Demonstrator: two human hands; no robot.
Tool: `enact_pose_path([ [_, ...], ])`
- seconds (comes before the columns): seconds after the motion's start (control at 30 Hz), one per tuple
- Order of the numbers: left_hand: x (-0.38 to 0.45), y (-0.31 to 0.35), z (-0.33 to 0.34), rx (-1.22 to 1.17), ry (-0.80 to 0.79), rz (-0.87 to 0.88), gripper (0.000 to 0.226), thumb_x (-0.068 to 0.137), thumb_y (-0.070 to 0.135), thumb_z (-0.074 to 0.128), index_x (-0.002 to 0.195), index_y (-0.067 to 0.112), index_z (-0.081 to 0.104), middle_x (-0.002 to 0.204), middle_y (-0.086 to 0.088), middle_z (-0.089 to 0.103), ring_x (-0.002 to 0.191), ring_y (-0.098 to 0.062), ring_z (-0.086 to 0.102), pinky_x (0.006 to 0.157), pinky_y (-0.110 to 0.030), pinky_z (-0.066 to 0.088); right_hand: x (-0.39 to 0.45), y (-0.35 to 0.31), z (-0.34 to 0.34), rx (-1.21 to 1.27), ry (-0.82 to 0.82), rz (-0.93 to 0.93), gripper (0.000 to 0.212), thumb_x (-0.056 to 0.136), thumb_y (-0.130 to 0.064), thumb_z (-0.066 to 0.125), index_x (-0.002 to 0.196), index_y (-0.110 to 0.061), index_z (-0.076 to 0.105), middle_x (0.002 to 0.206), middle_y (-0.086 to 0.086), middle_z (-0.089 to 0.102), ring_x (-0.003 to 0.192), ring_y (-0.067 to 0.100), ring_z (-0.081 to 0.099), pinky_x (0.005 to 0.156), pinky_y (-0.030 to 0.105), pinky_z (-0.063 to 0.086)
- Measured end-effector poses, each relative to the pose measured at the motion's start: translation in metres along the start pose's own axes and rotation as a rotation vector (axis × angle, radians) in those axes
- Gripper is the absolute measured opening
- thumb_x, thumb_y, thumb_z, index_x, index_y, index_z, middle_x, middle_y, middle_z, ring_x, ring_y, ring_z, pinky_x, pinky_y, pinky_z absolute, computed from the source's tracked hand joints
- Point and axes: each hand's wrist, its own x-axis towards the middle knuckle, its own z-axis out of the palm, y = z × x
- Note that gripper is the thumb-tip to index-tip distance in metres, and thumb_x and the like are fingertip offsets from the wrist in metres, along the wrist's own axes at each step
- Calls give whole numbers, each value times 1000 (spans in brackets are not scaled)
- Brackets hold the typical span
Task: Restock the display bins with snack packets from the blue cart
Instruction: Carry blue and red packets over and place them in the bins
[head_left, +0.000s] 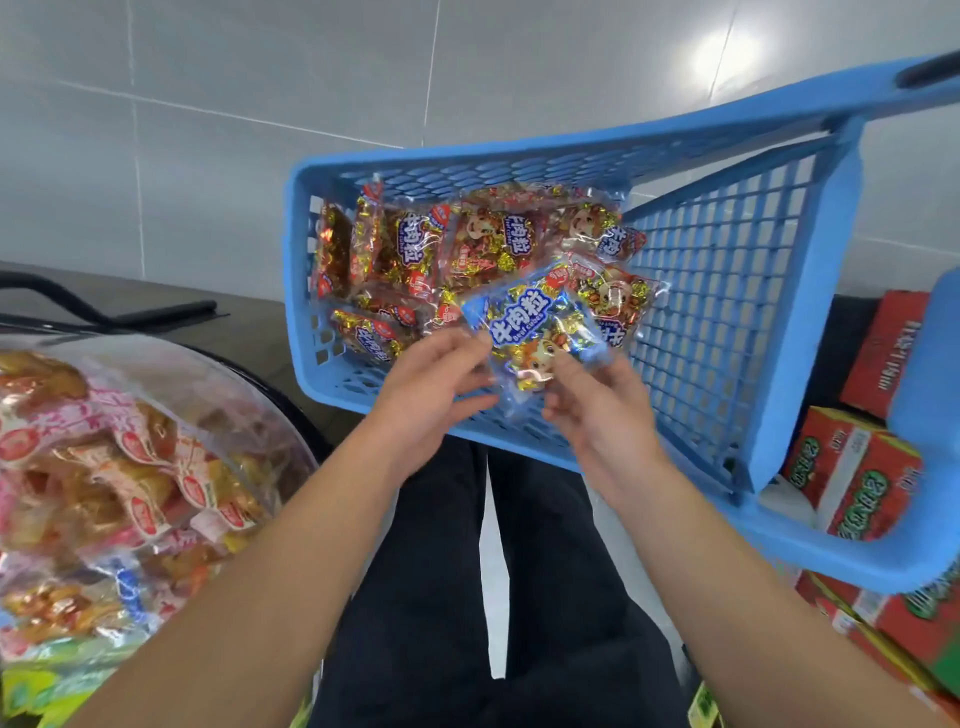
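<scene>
A blue plastic mesh cart (727, 322) stands in front of me, holding several red-and-gold snack packets (467, 244) in its far half. Over the cart's near edge I hold one blue snack packet (535, 332) between both hands. My left hand (436, 389) pinches its left edge and my right hand (597, 410) grips its lower right corner. A clear round display bin (218, 374) at the lower left is heaped with pink and orange snack packets (114, 483).
Red and green cardboard cartons (852, 478) are stacked on the floor at the right, under the cart's handle end. A black frame (104, 312) lies behind the bin. Grey tiled floor stretches beyond the cart. My dark trouser legs fill the bottom centre.
</scene>
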Motion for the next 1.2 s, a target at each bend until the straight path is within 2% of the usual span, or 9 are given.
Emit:
enact_pose_path([
  [0.13,5,-2,18,-63,86,64,7,98,12,64,103,9,67,105,-13,76,101,-30,72,95,-52,55,-2,16,8,-144,-51,101,12,89,-21,73,89,-18,61,91,6,71,63,15,63,58,27,53],
  [0.3,18,10,-6,-44,227,100,11,95,14,69,104,14,63,111,-13,75,107,-33,71,100,-59,51,37,6,-20,-497,351,-202,48,80,-40,75,117,-22,50,111,-7,58,98,10,59,83,17,46],
  [0.43,16,12,-26,32,188,133,14,95,15,68,109,16,70,114,-9,75,109,-30,70,103,-56,50,83,1,-32,-703,439,-62,78,85,-48,71,143,-7,37,143,9,46,131,30,44,108,44,40],
  [0.63,11,13,-31,-4,142,129,14,95,11,64,108,12,69,109,-11,76,99,-28,74,90,-46,58,71,-4,-34,-670,529,-318,35,89,-33,69,112,-12,53,88,-9,54,74,6,51,72,27,38],
  [0.7,9,13,-27,-25,118,103,14,94,12,64,107,12,69,107,-11,77,96,-27,74,85,-43,61,55,-5,-38,-557,435,-359,12,92,-24,63,99,-21,53,80,-13,55,67,-1,53,67,31,41],
  [0.8,7,11,-17,-67,61,65,18,87,15,68,104,11,70,101,-10,77,92,-25,74,81,-41,62,30,-2,-30,-440,122,-285,13,93,-21,57,93,-34,58,88,-2,69,81,15,67,76,47,56],
  [0.93,8,9,-7,-124,43,40,27,95,6,62,123,10,60,114,-12,74,100,-29,73,82,-47,62,14,9,-7,-349,-171,-204,23,94,-16,57,102,-36,67,96,-6,73,93,20,70,78,35,60],
  [1.07,10,6,-12,-229,28,-43,52,85,8,68,134,11,50,124,-16,70,109,-36,70,84,-58,59,22,8,-3,-371,-312,-147,22,99,-11,57,113,-25,67,107,-9,74,99,14,71,79,28,59],
  [1.2,13,5,-18,-220,-24,-76,63,77,16,70,137,6,54,119,-17,72,103,-34,73,71,-48,62,41,0,-16,-554,-281,-138,19,99,-34,55,113,-31,68,107,-11,73,101,9,69,89,34,55],
])
